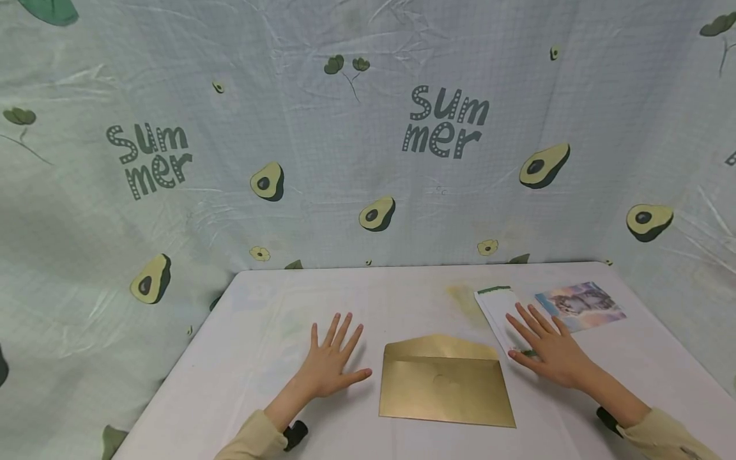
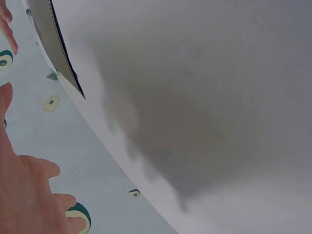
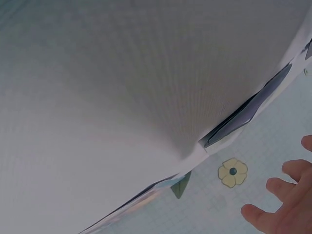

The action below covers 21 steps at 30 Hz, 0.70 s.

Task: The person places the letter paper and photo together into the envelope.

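Observation:
A gold envelope [image 1: 445, 391] lies on the table with its pointed flap opened out toward the back. To its left my left hand [image 1: 329, 365] is held over the table, palm down, fingers straight and spread, holding nothing. My right hand [image 1: 554, 351] is spread the same way at the envelope's right and overlaps a white card with green edging [image 1: 493, 308] in the head view. Beyond it lies a postcard with a pastel animal picture [image 1: 586, 305]. In the left wrist view the envelope [image 2: 56, 44] shows nearly edge-on; the left hand [image 2: 29, 195] is partly cut off there.
The white table [image 1: 322, 294] reaches back to a hanging cloth [image 1: 322, 140] printed with avocados and lettering, which also closes off the left and right sides. A dark strap device [image 1: 296, 436] sits at the left wrist, another [image 1: 608, 420] at the right.

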Tool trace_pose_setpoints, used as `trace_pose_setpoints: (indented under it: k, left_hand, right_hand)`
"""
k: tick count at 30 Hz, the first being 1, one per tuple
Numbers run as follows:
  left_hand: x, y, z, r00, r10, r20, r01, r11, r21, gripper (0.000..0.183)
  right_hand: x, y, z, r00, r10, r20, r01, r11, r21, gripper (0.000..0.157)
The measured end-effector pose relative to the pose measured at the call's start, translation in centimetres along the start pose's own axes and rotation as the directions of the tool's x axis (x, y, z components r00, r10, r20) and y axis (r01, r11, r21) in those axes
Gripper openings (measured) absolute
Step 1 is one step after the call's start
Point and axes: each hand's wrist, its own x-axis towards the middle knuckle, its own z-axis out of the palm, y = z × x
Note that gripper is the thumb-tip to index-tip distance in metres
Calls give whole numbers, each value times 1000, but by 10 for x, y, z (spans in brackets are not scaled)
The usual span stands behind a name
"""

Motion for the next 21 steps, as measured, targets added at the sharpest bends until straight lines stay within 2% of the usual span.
trace_pose_setpoints:
  k: [10, 21]
  left_hand:
    - [3, 12, -8, 999, 47, 11, -47, 999, 9, 81]
    - [-1, 24, -6, 991, 132, 24, -133, 990, 41, 82]
  right_hand:
    - [-1, -11, -1, 999, -37, 5, 37, 999, -18, 70]
    - [-1, -24, -2, 990, -142, -10, 141, 986, -91, 69]
